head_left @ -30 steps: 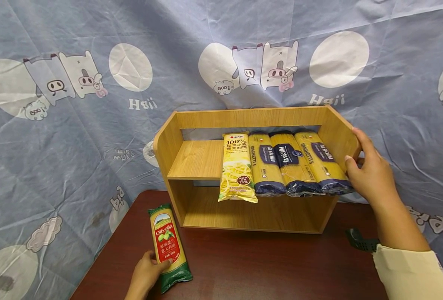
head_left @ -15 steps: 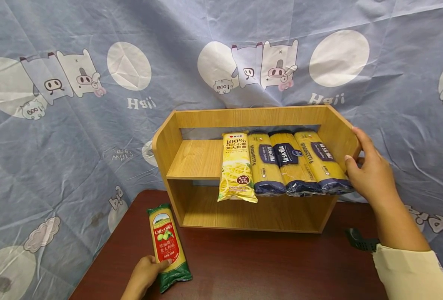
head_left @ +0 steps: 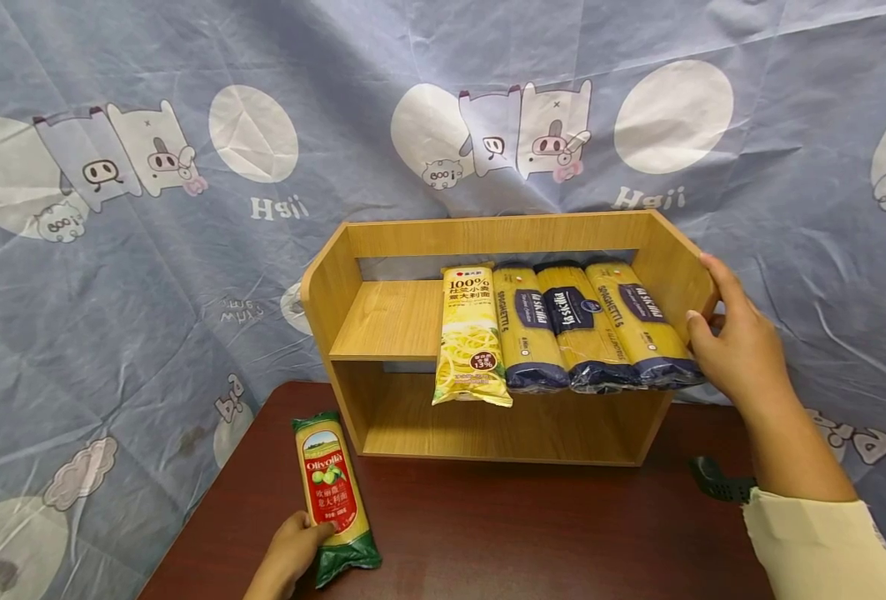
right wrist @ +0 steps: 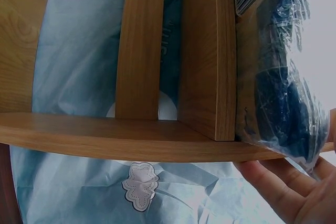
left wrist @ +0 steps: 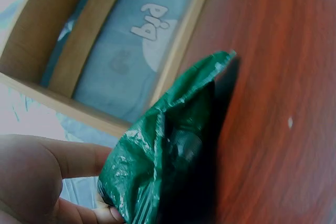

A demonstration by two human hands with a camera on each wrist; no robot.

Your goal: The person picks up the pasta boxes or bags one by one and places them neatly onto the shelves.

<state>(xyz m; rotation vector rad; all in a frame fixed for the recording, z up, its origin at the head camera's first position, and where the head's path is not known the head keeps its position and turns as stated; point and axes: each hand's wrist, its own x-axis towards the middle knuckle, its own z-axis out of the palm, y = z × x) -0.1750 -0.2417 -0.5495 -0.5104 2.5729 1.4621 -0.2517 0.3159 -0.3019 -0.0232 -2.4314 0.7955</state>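
Observation:
My left hand [head_left: 290,552] holds a red, yellow and green spaghetti packet [head_left: 332,492] near its lower end, thumb on top, at the left of the table. In the left wrist view, the packet's crinkled green end [left wrist: 152,150] is pinched between thumb and fingers, with dark shadow under it. My right hand [head_left: 743,350] grips the right side panel of a two-level wooden shelf [head_left: 498,237], thumb inside and fingers outside. The right wrist view shows fingertips [right wrist: 252,171] against the panel, beside a blue-ended packet [right wrist: 283,87].
On the upper shelf, a yellow noodle packet [head_left: 473,333] lies left of blue-banded spaghetti packets [head_left: 536,329], their ends jutting past the front edge. Bare board [head_left: 390,317] shows to their left. A dark green strap-like object [head_left: 720,479] lies right of the shelf. Patterned cloth [head_left: 262,250] hangs behind.

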